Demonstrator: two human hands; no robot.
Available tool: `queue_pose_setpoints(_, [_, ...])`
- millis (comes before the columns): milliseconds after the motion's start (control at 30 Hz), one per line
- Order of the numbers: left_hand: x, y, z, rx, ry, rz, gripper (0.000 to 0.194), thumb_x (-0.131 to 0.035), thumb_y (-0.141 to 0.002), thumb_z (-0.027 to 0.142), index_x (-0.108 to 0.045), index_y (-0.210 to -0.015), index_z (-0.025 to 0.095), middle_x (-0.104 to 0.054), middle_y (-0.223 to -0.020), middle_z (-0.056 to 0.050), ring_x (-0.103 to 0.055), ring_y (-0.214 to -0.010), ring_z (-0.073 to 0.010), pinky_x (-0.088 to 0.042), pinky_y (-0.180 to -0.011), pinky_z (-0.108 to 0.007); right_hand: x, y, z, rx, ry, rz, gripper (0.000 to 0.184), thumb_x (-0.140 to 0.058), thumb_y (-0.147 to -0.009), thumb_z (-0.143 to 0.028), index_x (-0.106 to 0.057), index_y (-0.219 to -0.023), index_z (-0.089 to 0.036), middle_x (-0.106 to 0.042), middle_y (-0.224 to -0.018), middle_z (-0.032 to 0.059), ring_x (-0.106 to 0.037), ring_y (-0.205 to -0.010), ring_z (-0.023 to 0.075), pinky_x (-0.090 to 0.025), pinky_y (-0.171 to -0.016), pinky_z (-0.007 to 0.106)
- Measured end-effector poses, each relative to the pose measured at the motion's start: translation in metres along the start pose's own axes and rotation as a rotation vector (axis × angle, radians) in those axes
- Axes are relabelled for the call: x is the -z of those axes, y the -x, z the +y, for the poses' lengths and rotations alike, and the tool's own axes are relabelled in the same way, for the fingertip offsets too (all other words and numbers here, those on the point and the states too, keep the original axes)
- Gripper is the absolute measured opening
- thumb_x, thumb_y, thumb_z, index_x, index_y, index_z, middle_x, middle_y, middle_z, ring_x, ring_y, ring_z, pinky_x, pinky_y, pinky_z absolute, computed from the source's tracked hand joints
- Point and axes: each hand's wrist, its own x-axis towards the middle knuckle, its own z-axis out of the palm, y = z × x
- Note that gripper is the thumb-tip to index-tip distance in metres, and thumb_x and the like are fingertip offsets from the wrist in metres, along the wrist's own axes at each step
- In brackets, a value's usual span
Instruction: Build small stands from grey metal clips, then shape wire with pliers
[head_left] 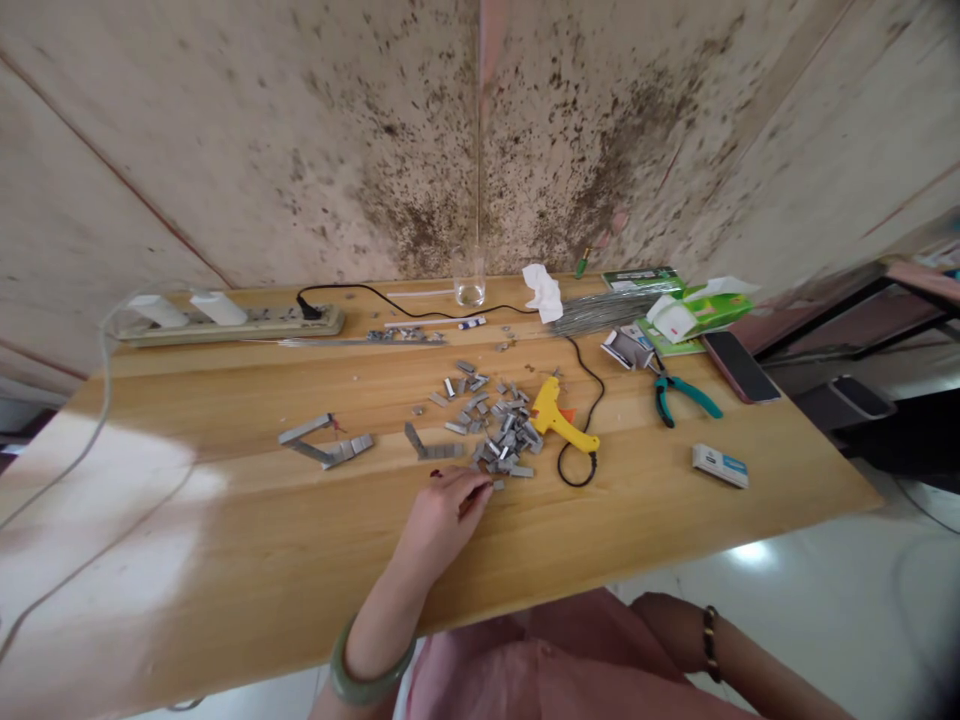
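My left hand point(444, 512), with a green bangle at the wrist, rests at the near edge of a pile of grey staple strips point(504, 425). Its fingers are bent together in a pinch, and whatever lies between them is hidden. One loose strip sits just right of the fingertips. Beyond the hand, an L-shaped piece made of staple strips point(439, 451) lies on the wood. A larger angled piece of strips point(307, 440) is farther left. My right hand point(667, 622) is low by the lap, below the table's front edge, with its fingers hidden.
A yellow glue gun point(559, 415) with a black cord lies right of the pile. Teal-handled pliers point(679, 395), a phone point(739, 367), a small staple box point(720, 466) and thin wires point(600, 312) are farther right. A power strip point(277, 322) and a glass point(469, 290) stand along the wall.
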Motion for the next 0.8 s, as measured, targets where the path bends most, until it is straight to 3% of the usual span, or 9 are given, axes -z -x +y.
queue_pose_setpoints(67, [-0.001, 0.0, -0.001, -0.036, 0.0, -0.011, 0.015, -0.053, -0.088, 0.019, -0.067, -0.092, 0.019, -0.073, -0.091, -0.007, -0.066, -0.087, -0.0189, -0.05, -0.081, -0.033, 0.013, 0.011, -0.012, 0.168, 0.069, -0.095, 0.023, -0.06, -0.07, -0.014, -0.066, -0.051, -0.025, -0.071, -0.067, 0.0107, -0.07, -0.074, 0.0297, -0.049, -0.068, 0.037])
queue_pose_setpoints(167, [-0.003, 0.001, -0.002, -0.073, -0.002, -0.013, 0.015, -0.054, -0.088, 0.018, -0.068, -0.092, 0.02, -0.073, -0.095, -0.006, -0.066, -0.09, -0.0191, -0.05, -0.084, -0.034, 0.037, 0.021, -0.046, 0.582, 0.213, -0.171, 0.029, -0.045, -0.085, -0.018, -0.072, -0.093, -0.024, -0.074, -0.093, 0.0078, -0.068, -0.089, 0.0232, -0.049, -0.078, 0.033])
queue_pose_setpoints(200, [-0.003, 0.001, -0.003, -0.076, -0.005, -0.018, 0.015, -0.054, -0.088, 0.018, -0.068, -0.092, 0.02, -0.073, -0.096, -0.006, -0.066, -0.091, -0.0191, -0.05, -0.084, -0.034, 0.044, 0.019, -0.058, 0.633, 0.233, -0.132, 0.029, -0.044, -0.089, -0.022, -0.069, -0.104, -0.023, -0.073, -0.099, 0.0066, -0.067, -0.093, 0.0227, -0.048, -0.082, 0.033])
queue_pose_setpoints(300, [-0.003, 0.0, -0.003, -0.07, -0.004, -0.023, 0.015, -0.054, -0.088, 0.017, -0.067, -0.093, 0.021, -0.073, -0.099, -0.006, -0.066, -0.093, -0.0191, -0.05, -0.086, -0.034, 0.052, -0.006, -0.092, 0.707, 0.279, 0.134, 0.031, -0.041, -0.094, -0.02, -0.063, -0.114, -0.018, -0.067, -0.113, 0.0093, -0.061, -0.105, 0.0223, -0.045, -0.093, 0.036])
queue_pose_setpoints(367, [-0.003, 0.0, -0.003, -0.062, 0.008, -0.026, 0.015, -0.054, -0.087, 0.016, -0.067, -0.093, 0.021, -0.073, -0.101, -0.006, -0.066, -0.095, -0.019, -0.05, -0.087, -0.034, 0.05, -0.029, -0.107, 0.786, 0.354, 0.232, 0.032, -0.041, -0.092, -0.013, -0.061, -0.117, -0.015, -0.063, -0.118, 0.0114, -0.058, -0.108, 0.0221, -0.043, -0.097, 0.037])
queue_pose_setpoints(567, [-0.001, 0.001, -0.001, -0.017, 0.044, -0.045, 0.018, -0.056, -0.084, 0.011, -0.068, -0.093, 0.02, -0.071, -0.107, -0.007, -0.064, -0.097, -0.019, -0.049, -0.087, -0.034, 0.042, -0.072, -0.132, 0.914, 0.498, 0.351, 0.033, -0.043, -0.088, -0.002, -0.062, -0.113, -0.014, -0.061, -0.108, 0.0115, -0.055, -0.104, 0.0218, -0.046, -0.093, 0.036])
queue_pose_setpoints(800, [0.0, 0.001, 0.001, -0.019, 0.058, -0.034, 0.017, -0.056, -0.083, 0.011, -0.069, -0.091, 0.019, -0.07, -0.102, -0.007, -0.063, -0.095, -0.0195, -0.049, -0.085, -0.035, 0.048, -0.098, -0.162, 0.893, 0.619, 0.446, 0.028, -0.047, -0.087, -0.002, -0.063, -0.106, -0.013, -0.059, -0.096, 0.0094, -0.054, -0.095, 0.0219, -0.047, -0.088, 0.034])
